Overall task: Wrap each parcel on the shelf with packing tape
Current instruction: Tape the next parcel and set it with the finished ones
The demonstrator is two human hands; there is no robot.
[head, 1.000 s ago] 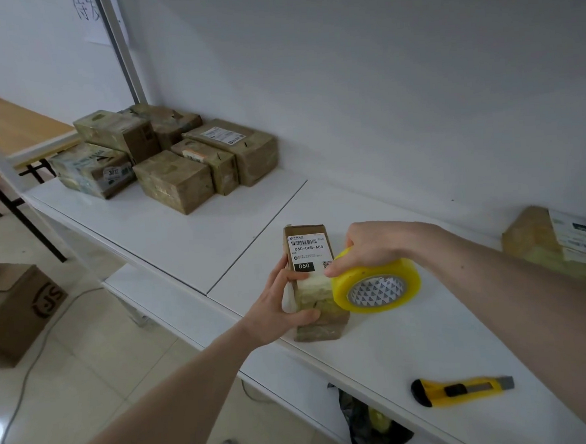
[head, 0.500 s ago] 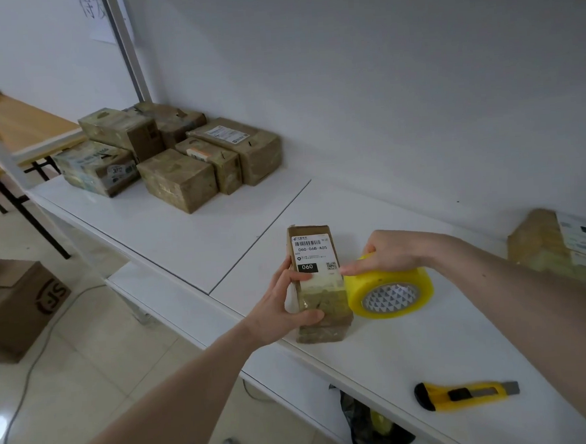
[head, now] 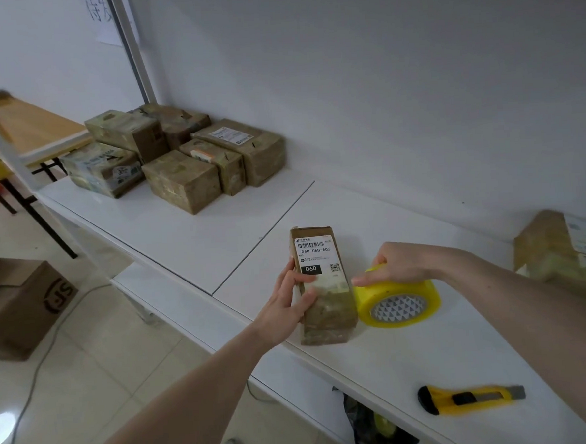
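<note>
A labelled parcel [head: 323,285] lies near the front edge of the white shelf [head: 196,227]. The left hand [head: 289,304] grips the parcel's left side, thumb curled over its top. Just right of the parcel, the right hand [head: 400,263] holds the yellow tape roll [head: 397,299], which touches the parcel. A yellow utility knife [head: 470,397] lies well right of the parcel.

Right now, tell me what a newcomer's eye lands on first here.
The bright yellow tape roll under the right hand, mid-shelf, touching the right side of the labelled parcel that the left hand grips. Next, the yellow knife lying near the shelf's front edge on the right. Then the cluster of brown parcels at the far left.
</note>
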